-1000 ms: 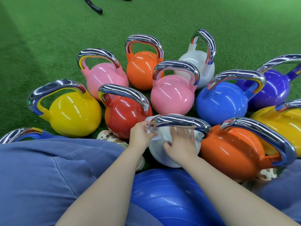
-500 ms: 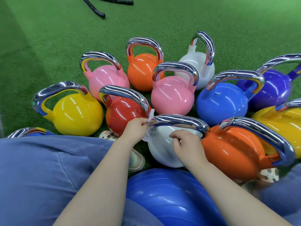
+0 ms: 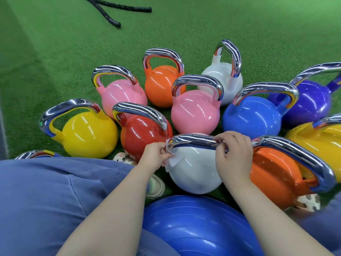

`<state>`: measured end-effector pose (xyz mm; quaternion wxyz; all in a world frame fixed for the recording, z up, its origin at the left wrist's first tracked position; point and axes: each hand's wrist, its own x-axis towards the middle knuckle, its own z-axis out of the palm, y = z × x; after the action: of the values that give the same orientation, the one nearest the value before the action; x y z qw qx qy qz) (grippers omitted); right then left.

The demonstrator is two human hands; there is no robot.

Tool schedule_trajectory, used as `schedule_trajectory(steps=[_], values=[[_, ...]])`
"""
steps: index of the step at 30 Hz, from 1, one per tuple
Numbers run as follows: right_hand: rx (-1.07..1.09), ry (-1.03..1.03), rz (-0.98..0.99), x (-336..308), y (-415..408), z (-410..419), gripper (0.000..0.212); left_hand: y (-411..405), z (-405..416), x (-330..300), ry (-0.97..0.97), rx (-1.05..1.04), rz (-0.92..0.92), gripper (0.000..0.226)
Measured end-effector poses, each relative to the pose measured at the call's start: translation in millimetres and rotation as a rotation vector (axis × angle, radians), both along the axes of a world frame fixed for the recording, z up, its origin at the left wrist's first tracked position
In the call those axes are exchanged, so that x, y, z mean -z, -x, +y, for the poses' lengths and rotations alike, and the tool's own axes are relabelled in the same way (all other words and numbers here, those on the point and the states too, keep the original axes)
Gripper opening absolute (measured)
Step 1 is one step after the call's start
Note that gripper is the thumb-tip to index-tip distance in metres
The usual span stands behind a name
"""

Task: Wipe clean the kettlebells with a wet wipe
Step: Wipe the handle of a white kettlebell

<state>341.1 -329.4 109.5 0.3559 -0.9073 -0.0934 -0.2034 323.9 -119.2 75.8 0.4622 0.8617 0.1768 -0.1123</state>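
A white kettlebell [image 3: 193, 170] with a chrome handle [image 3: 193, 141] stands on the turf right in front of me. My left hand [image 3: 154, 157] pinches a white wet wipe [image 3: 171, 159] against the left end of that handle, and the wipe hangs down over the bell's shoulder. My right hand [image 3: 233, 156] grips the handle's right end, fingers curled over it. Several other kettlebells ring it: red [image 3: 142, 137], yellow [image 3: 88, 135], two pink [image 3: 193, 113], orange [image 3: 273, 174], blue [image 3: 251, 117], purple [image 3: 310, 100].
I sit on a blue exercise ball [image 3: 193, 224], my knees in blue trousers [image 3: 46, 196] on either side. A shoe [image 3: 156, 185] shows beside the white bell. Black battle ropes [image 3: 114, 21] lie far off on the green turf [image 3: 55, 52].
My right hand rose from the white bell's body to the right end of its handle. My left hand stays at the handle's left end with the wipe. The head camera tilted up slightly.
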Motion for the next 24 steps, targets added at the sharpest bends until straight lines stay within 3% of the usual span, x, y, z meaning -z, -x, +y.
schedule_trajectory(steps=[4,6,9,13,17,19,22,24], values=[[0.127,-0.155,0.155,8,-10,-12,0.031,2,3,13,-0.179,0.014,-0.097,0.028],[0.168,-0.229,0.255,13,-14,-16,0.034,5,-2,10,-0.058,0.006,-0.114,0.016],[0.181,-0.376,0.382,18,-15,-16,0.035,4,-17,6,0.068,-0.027,-0.103,0.028],[0.174,-0.679,0.530,19,-12,-11,0.032,-3,-38,11,0.265,-0.254,-0.118,0.029],[0.169,-0.718,0.577,27,-16,-12,0.031,-11,-58,7,0.339,-0.502,-0.173,0.017],[0.170,-0.715,0.599,31,-17,-12,0.036,-12,-60,1,0.220,-0.489,-0.257,0.007],[0.177,-0.750,0.608,32,-16,-10,0.037,-13,-59,-11,0.020,-0.347,-0.332,0.034],[0.190,-0.760,0.603,32,-15,-9,0.038,-15,-56,-19,-0.133,-0.167,-0.347,0.021]])
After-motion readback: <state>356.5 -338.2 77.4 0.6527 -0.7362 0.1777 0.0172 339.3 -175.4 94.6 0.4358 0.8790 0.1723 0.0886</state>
